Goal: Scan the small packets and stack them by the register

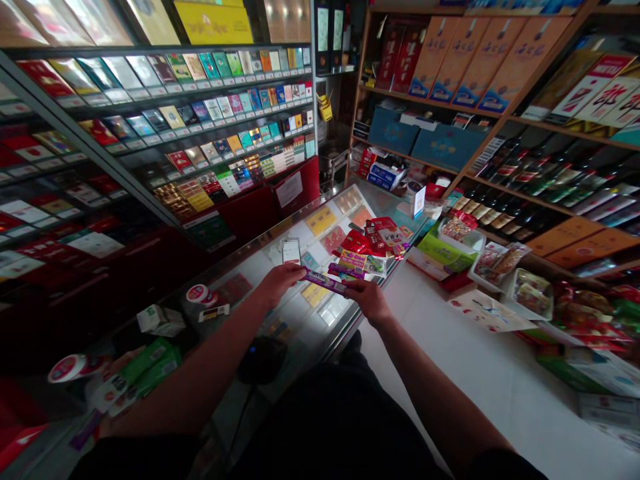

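Head view, both hands [370, 300], holding purple packet [325, 281]

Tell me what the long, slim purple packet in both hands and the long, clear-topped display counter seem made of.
Slim purple packet: probably thin plastic or foil film, smooth-looking, judging by its even, white-lettered surface. Clear-topped counter: likely glossy glass, since packs show through it.

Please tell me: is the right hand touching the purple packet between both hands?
Touching. In the head view, the right hand grips one end of the purple packet, with no visible gap.
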{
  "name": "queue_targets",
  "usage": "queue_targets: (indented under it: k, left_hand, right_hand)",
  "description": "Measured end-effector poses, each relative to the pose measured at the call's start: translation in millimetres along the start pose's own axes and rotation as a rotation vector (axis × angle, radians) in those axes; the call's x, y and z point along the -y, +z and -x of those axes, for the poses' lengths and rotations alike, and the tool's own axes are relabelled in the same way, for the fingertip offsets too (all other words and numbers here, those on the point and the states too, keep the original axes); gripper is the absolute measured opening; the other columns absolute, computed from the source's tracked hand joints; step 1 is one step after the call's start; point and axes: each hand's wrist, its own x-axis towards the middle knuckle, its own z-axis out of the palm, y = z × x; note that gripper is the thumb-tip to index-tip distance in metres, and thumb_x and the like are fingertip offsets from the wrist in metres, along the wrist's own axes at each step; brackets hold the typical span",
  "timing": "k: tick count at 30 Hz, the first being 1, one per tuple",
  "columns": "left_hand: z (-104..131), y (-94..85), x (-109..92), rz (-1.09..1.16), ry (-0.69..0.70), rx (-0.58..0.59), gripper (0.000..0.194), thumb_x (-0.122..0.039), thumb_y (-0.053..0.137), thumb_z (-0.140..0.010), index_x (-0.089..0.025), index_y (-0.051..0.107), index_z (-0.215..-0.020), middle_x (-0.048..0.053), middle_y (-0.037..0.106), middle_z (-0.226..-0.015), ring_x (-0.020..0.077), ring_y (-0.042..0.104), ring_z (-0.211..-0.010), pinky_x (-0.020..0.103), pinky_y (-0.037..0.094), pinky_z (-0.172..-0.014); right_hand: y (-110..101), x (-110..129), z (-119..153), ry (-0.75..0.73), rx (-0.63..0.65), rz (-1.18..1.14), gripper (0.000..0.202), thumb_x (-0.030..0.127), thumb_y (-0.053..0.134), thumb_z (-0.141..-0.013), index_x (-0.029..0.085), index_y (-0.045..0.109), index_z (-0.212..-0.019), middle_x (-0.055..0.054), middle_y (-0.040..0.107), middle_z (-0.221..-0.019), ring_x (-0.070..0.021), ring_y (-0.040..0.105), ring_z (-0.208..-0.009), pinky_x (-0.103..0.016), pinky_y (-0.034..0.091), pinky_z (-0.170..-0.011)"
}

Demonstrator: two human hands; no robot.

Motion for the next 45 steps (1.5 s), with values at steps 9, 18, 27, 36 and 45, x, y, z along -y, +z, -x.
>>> queue_targets:
  k: [9,18,27,36,45]
  left_hand:
    - [11,-45.6,18,-0.086,-0.002,-0.071,0.041,-0.051,0.089,-0.06,-0.018,0.083,-0.084,0.007,0.077,-0.08,0.022,0.064,-0.08,0.036,0.044,-0.08]
    - [22,-78.4,32,-0.201,-0.01,-0.049,0.048,-0.058,0.082,-0.067,-0.017,0.085,-0.093,0.006,0.077,-0.082,0.0202,0.061,-0.078,0.031,0.043,-0.073]
    - [27,-100.1,65,-0.124,-0.061,-0.094,0.055,-0.061,0.085,-0.063,-0.017,0.084,-0.095,0.008,0.08,-0.09,0.0215,0.065,-0.082,0.032,0.047,-0.074]
    - [42,-118.0,88,-0.072,-0.14,-0.13,0.051,-0.059,0.087,-0.06,-0.018,0.081,-0.091,0.009,0.079,-0.098,0.0253,0.067,-0.097,0.034,0.049,-0.082]
    - [49,-133.0,107,-0.083,-0.167,-0.222,0.046,-0.058,0.083,-0.063,-0.019,0.078,-0.089,0.007,0.078,-0.097,0.025,0.066,-0.097,0.033,0.048,-0.079]
  right_hand:
    - [29,-10,7,0.03,0.017,-0.01,0.033,0.049,0.074,-0.079,0.02,0.084,-0.091,-0.006,0.082,-0.097,-0.0267,0.074,-0.096,-0.04,0.054,-0.093]
    - [56,0,6,0.022,0.076,0.03,0.029,0.04,0.069,-0.086,0.019,0.085,-0.097,-0.009,0.079,-0.125,-0.0282,0.072,-0.119,-0.042,0.049,-0.112]
    - [85,-12,10,0.083,0.096,0.074,0.025,0.036,0.068,-0.086,0.02,0.084,-0.096,-0.01,0.081,-0.119,-0.0289,0.074,-0.115,-0.041,0.051,-0.108]
    - [106,-18,16,0.044,0.164,0.113,0.022,0.037,0.069,-0.087,0.022,0.085,-0.09,-0.008,0.081,-0.118,-0.0292,0.073,-0.115,-0.043,0.051,-0.109]
    - [131,-19,17,-0.022,0.234,0.203,0.019,0.028,0.068,-0.089,0.021,0.085,-0.094,-0.009,0.081,-0.118,-0.0266,0.074,-0.116,-0.036,0.052,-0.104]
